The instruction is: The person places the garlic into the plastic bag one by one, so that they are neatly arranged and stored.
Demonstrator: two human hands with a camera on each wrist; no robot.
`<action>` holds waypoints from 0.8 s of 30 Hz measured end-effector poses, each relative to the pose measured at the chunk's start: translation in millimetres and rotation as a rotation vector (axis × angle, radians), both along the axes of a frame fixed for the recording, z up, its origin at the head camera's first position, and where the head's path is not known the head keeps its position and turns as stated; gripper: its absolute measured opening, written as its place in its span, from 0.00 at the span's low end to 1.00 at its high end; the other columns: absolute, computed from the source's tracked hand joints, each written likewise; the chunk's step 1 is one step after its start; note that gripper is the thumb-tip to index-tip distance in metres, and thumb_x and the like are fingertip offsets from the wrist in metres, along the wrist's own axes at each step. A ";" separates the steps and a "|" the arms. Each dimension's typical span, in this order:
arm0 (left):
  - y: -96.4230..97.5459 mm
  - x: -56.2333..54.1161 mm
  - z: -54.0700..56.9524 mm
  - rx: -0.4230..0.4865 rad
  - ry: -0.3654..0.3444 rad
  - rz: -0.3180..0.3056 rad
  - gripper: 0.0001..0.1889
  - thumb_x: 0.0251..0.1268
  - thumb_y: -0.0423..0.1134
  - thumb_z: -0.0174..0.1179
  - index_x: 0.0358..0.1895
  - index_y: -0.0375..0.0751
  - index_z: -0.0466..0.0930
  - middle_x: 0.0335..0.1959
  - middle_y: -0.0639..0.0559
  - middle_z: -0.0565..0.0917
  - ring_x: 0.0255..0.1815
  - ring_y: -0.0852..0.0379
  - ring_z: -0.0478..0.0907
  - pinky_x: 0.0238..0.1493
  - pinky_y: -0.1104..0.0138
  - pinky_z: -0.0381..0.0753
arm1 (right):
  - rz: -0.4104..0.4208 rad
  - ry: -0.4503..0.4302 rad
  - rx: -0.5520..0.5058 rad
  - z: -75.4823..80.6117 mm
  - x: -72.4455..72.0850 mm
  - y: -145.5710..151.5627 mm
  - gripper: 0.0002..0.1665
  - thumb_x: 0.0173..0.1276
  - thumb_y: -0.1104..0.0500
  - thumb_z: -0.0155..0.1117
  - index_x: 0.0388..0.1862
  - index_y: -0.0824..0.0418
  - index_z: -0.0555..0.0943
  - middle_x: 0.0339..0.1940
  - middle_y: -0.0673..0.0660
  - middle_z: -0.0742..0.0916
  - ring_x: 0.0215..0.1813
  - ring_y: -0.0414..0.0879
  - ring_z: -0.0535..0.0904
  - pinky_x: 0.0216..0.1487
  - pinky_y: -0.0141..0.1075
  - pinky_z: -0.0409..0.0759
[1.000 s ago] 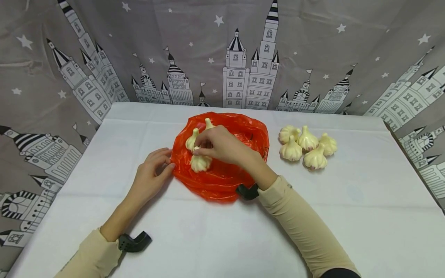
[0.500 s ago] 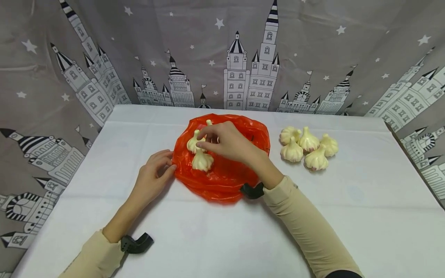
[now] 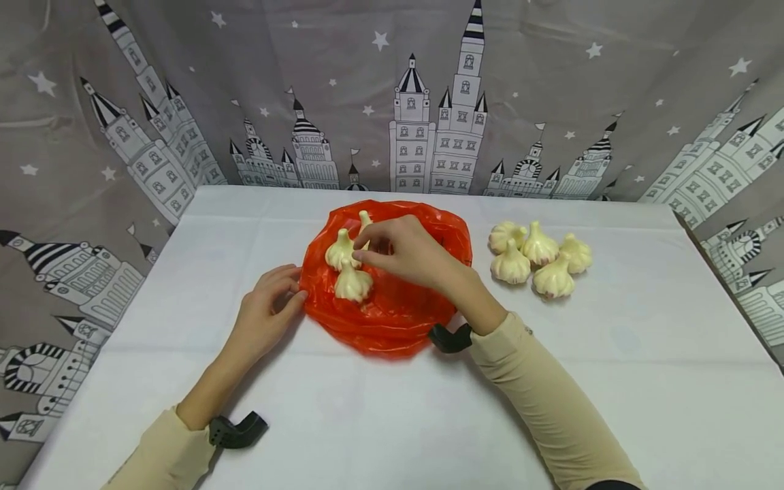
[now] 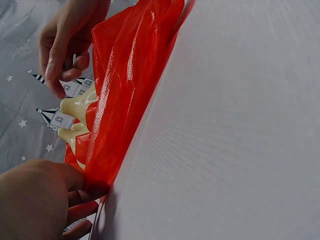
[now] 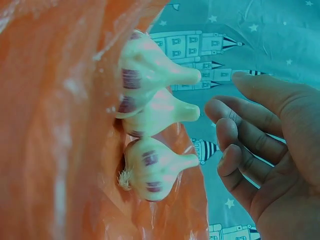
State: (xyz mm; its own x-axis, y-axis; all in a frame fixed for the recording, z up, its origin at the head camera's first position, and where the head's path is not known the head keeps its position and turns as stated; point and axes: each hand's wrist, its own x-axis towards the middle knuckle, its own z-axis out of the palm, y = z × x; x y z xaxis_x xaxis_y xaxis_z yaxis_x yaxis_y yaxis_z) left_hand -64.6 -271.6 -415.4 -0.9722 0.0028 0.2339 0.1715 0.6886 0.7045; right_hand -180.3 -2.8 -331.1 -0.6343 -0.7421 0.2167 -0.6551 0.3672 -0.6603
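My left grip [image 3: 265, 305] pinches the red bag [image 3: 392, 327]; my right grip [image 3: 405, 250], parted, hovers beside three garlic bulbs [image 3: 352, 284]

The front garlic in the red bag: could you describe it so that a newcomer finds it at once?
On the white table is an open red bag, left of five loose garlics. Three garlics show at its left side. The front garlic is, of the three, lowest in the head view and nearest the bag's near edge.
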 end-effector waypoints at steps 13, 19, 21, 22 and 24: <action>2.0 0.6 -0.8 -0.003 0.005 0.000 0.06 0.74 0.34 0.63 0.36 0.38 0.84 0.69 0.34 0.80 0.77 0.35 0.68 0.75 0.33 0.65 | -0.009 -0.010 0.021 -1.9 4.9 13.2 0.07 0.73 0.55 0.72 0.47 0.53 0.90 0.30 0.45 0.87 0.36 0.42 0.79 0.37 0.34 0.81; 1.0 -0.2 -2.8 -0.005 0.035 -0.003 0.05 0.73 0.33 0.64 0.36 0.39 0.84 0.68 0.35 0.81 0.76 0.36 0.70 0.76 0.34 0.65 | -0.040 0.012 0.004 -2.8 2.0 23.1 0.06 0.74 0.54 0.72 0.45 0.53 0.90 0.30 0.46 0.87 0.36 0.42 0.79 0.37 0.34 0.80; 0.5 -0.1 -3.0 -0.001 0.041 -0.003 0.04 0.73 0.33 0.64 0.36 0.39 0.85 0.68 0.35 0.81 0.76 0.37 0.70 0.76 0.34 0.65 | -0.042 0.011 -0.005 -3.5 0.6 26.2 0.06 0.73 0.54 0.72 0.45 0.53 0.91 0.32 0.45 0.88 0.36 0.42 0.80 0.38 0.34 0.81; 0.4 0.0 -3.0 0.000 0.042 -0.003 0.04 0.73 0.33 0.64 0.36 0.40 0.85 0.68 0.36 0.81 0.76 0.37 0.70 0.76 0.34 0.65 | -0.042 0.009 -0.009 -3.6 0.3 27.8 0.07 0.73 0.54 0.72 0.45 0.53 0.91 0.33 0.45 0.89 0.36 0.42 0.80 0.39 0.35 0.81; 0.4 -0.1 -2.7 0.005 0.042 -0.002 0.05 0.73 0.33 0.65 0.36 0.40 0.84 0.68 0.36 0.81 0.76 0.37 0.70 0.76 0.34 0.65 | -0.046 0.009 -0.013 -3.6 0.1 30.8 0.07 0.73 0.54 0.72 0.46 0.53 0.91 0.35 0.45 0.90 0.36 0.42 0.80 0.39 0.35 0.81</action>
State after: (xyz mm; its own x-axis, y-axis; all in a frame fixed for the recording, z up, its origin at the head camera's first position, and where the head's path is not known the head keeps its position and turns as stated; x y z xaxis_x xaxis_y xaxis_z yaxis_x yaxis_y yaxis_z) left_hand -64.7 -271.2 -418.2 -0.9616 0.0038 0.2743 0.2025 0.6843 0.7005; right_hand -180.2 28.1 -334.7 -0.6656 -0.7095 0.2315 -0.6435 0.3884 -0.6596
